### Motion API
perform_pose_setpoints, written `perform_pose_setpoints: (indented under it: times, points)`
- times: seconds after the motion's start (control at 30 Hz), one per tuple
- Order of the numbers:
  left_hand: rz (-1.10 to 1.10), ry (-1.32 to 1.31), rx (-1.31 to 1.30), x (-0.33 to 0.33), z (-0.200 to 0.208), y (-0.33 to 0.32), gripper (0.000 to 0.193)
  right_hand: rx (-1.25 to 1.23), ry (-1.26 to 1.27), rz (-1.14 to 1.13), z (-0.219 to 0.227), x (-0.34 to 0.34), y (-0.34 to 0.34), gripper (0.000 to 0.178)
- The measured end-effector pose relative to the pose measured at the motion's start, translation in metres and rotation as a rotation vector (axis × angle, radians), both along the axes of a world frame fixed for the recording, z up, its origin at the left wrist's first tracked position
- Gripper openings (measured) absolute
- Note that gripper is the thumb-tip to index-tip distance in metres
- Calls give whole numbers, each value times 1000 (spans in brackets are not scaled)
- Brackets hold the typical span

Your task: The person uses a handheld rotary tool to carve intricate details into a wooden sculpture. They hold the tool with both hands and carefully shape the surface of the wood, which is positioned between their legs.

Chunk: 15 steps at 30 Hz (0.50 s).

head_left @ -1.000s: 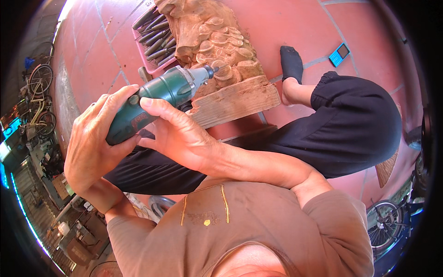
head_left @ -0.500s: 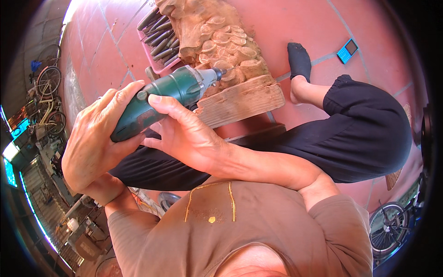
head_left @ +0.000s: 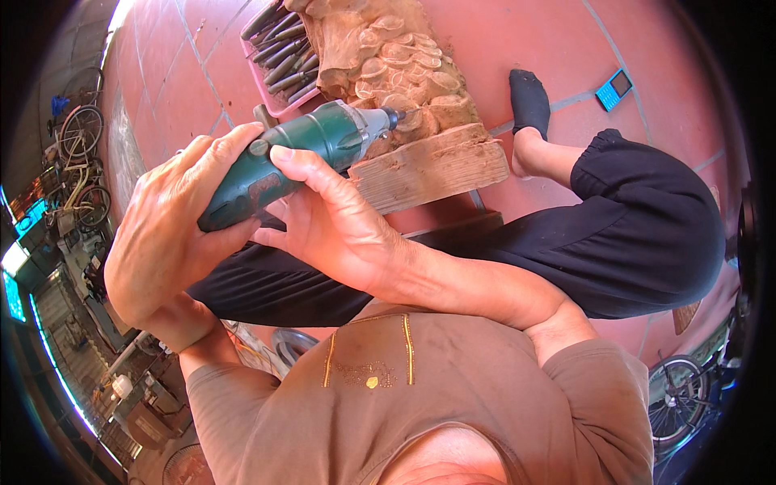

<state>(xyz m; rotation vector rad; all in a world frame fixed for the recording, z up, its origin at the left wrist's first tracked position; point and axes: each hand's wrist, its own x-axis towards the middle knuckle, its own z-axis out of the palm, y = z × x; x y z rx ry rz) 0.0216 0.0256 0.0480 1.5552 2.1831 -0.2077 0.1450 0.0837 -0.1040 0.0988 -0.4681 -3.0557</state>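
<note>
I hold a green rotary power tool (head_left: 303,153) in both hands. My left hand (head_left: 166,234) wraps its rear end, and my right hand (head_left: 331,222) grips the body from below with fingers over the top. The tool's tip touches a carved wooden sculpture (head_left: 388,65) with rounded relief shapes. The sculpture stands on a rough wooden base block (head_left: 428,170) on the red tiled floor (head_left: 517,32). My legs in black trousers (head_left: 630,218) stretch out beside it, one foot in a dark sock (head_left: 529,97).
A pink tray of several chisels (head_left: 279,48) lies on the floor left of the carving. A small blue phone (head_left: 613,89) lies at the upper right. Bicycles (head_left: 77,162) stand at the far left, and a wheel (head_left: 675,396) shows at the lower right.
The view has shifted slightly; the tool and my hands keep the same grip, with the tip still against the carving's lower part.
</note>
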Motion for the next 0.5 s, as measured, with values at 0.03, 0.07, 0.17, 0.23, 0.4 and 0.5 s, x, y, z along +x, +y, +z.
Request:
perform_pose_setpoints:
  times: [0.03,0.07,0.17,0.23,0.4,0.5]
  points:
    - [4,-1,0,0,0,-1,79,1,-7,3,0,0,0,26]
    - [5,-4,0,-1,-1,-1,79,3,-15,4,0,0,0,26]
    - [-1,-5,7,-1,-3,-2,79,-3,-13,-1,-2,0,-1,25]
    - [-7,-4,9,-2,-4,-2,78,-10,-10,-6,-2,0,-1,25]
    - [2,-6,1,0,-4,-1,78,-21,-19,-14,-3,-1,-1,24]
    - [0,-8,9,-1,-5,-1,78,-29,-32,-3,-4,-1,-2,24]
